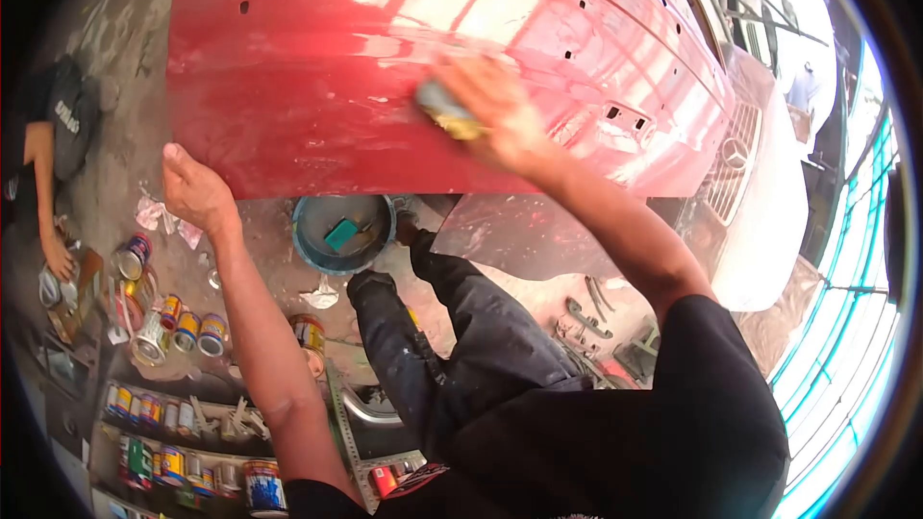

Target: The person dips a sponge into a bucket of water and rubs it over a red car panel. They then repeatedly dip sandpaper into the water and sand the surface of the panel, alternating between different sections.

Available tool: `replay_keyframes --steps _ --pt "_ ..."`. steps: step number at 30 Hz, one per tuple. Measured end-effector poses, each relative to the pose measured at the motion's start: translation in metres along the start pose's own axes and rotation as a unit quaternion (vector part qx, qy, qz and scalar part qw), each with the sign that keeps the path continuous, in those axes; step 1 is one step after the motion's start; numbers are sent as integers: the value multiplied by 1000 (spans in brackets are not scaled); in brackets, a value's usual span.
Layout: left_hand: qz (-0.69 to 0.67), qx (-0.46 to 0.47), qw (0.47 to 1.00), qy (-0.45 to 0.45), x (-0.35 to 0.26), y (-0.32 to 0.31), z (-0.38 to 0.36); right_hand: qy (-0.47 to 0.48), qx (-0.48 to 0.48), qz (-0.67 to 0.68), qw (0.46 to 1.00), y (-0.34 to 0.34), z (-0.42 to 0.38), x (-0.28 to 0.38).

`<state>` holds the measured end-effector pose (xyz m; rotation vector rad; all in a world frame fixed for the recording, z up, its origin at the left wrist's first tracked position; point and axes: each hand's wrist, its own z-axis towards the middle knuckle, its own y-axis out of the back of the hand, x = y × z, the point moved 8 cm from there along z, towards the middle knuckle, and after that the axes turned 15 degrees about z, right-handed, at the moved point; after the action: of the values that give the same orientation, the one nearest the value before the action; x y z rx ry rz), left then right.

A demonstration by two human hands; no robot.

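Note:
A red car panel [288,86] with several small cut-out holes and dull, scuffed patches fills the upper middle of the view. My right hand [495,111], blurred by motion, is closed around a grey and yellow sanding block [449,111] against the panel's surface. At the panel's lower left corner, my left hand [200,190] grips the edge, thumb pointing up on the outside. Its other fingers are largely hidden by the panel. Below the panel's lower edge stands a round basin [299,242] of water with a teal block [340,234] in it.
Several paint cans [186,332] stand on the floor at left, above shelves [183,437] holding more cans. A co-worker's hand [58,258] rests by a small stand at far left. A car front with a grille [735,159] is at right. Crumpled paper [320,294] lies near my feet.

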<state>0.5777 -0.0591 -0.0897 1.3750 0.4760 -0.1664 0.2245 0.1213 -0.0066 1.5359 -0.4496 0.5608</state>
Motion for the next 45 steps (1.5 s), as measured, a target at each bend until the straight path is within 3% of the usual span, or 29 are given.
replay_keyframes --steps 3,6,7,8,12,15,17,22,24,26,29,33,39,41,45 --pt "-4 -10 1000 1 -5 3 -2 -100 -30 -99 990 58 -88 -58" --pt "9 -21 1000 -3 -2 3 0 -79 -68 -44 994 51 -103 -69" --pt "15 -20 1000 -5 -1 1 1 -117 -31 -21 992 38 -75 -53" --pt "23 -11 1000 6 2 0 1 -51 -23 -36 998 23 -59 -37" --pt "32 4 999 3 9 -3 6 -42 -17 -6 999 16 -30 -14" --pt "34 9 999 7 3 -2 5 -70 -86 -15 994 52 -93 -58" --pt "33 15 999 11 -1 -1 5 -146 -128 -66 979 75 -139 -91" --pt "49 14 999 1 3 -1 7 -164 -217 -41 961 66 -137 -82" --pt "38 5 999 -13 7 -4 8 -129 -119 -46 983 27 -98 -53" --pt "38 0 999 -17 5 -6 6 -114 -85 56 988 25 -62 -25" --pt "55 2 998 -8 2 -2 6 -94 -14 -42 995 35 -89 -53" --pt "47 -10 999 -7 -6 4 2 -100 -86 -49 990 81 -141 -84" --pt "44 -33 998 -30 -8 5 2 78 33 -36 996 -15 -8 -8" --pt "34 -23 999 -16 -6 4 0 69 16 0 998 -34 42 24" --pt "-3 -14 1000 -5 -3 -5 1 74 19 14 997 -12 12 -1"
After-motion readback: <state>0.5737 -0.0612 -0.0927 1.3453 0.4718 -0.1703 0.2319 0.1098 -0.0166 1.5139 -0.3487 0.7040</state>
